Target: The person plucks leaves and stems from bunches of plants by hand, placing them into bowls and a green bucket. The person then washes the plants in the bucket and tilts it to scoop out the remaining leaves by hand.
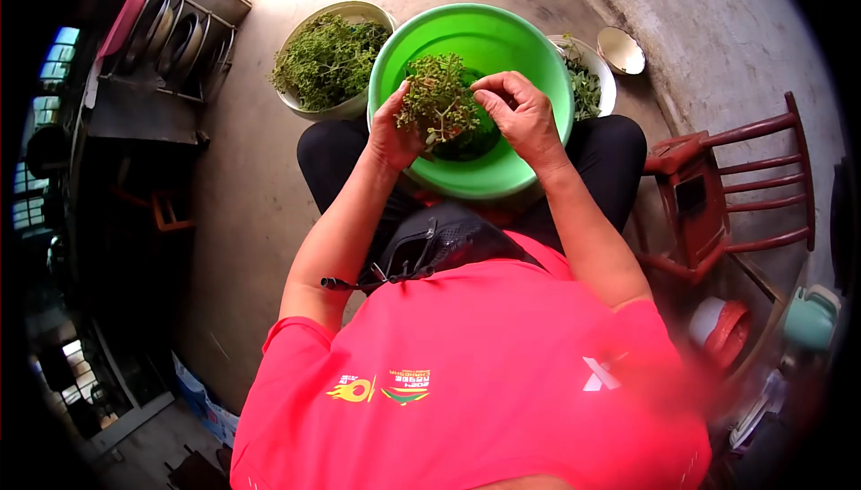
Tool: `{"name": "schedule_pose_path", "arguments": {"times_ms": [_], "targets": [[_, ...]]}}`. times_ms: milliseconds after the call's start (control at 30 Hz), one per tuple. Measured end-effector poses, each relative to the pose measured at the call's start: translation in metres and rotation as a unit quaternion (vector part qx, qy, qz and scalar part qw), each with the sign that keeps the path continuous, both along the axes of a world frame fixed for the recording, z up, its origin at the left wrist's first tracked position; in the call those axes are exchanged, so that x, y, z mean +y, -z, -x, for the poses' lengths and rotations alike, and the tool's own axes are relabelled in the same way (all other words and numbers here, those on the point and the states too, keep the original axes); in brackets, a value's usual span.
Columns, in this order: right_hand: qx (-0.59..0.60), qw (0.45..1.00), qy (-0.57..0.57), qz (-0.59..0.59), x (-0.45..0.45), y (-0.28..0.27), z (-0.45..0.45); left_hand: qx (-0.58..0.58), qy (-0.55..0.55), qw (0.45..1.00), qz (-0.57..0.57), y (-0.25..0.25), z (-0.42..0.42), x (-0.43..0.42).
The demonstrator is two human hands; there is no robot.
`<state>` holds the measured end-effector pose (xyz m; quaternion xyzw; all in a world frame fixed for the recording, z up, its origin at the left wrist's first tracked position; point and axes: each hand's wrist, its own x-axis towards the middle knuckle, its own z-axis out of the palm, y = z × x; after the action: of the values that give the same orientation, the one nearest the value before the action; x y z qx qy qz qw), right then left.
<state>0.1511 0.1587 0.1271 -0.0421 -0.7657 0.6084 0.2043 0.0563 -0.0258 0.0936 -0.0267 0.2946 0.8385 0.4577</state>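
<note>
A bunch of green berry clusters on thin stems (439, 104) is held over a large green plastic basin (529, 51). My left hand (395, 134) is closed around the bunch's lower left side. My right hand (522, 118) is at the bunch's right edge, thumb and forefinger pinched together; whatever is between the fingertips is too small to make out. Dark green material (475, 138) lies in the bottom of the basin, partly hidden by the bunch and my hands. The basin sits between my knees.
Left of the basin, a pale basin (381, 19) is heaped with similar green clusters (327, 60). On the right stand a white bowl (607, 86) of green leaves (583, 86), a small bowl (621, 51) and a reddish-brown wooden chair (708, 190). A rack (184, 42) holds pan lids far left.
</note>
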Motion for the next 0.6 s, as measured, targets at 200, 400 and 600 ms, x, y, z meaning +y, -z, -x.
{"name": "schedule_pose_path", "arguments": {"times_ms": [200,400,600], "targets": [[-0.125,0.983,-0.011,0.136,-0.016,0.02,-0.011,-0.027,-0.006,0.997,-0.077,-0.005,-0.003,-0.005],[-0.046,0.994,0.042,0.088,-0.033,0.013,-0.006,-0.055,-0.037,0.992,-0.107,-0.002,-0.006,-0.001],[0.046,0.996,0.069,-0.041,-0.039,0.007,0.0,-0.033,-0.001,0.986,-0.161,-0.001,-0.011,0.001]]}}
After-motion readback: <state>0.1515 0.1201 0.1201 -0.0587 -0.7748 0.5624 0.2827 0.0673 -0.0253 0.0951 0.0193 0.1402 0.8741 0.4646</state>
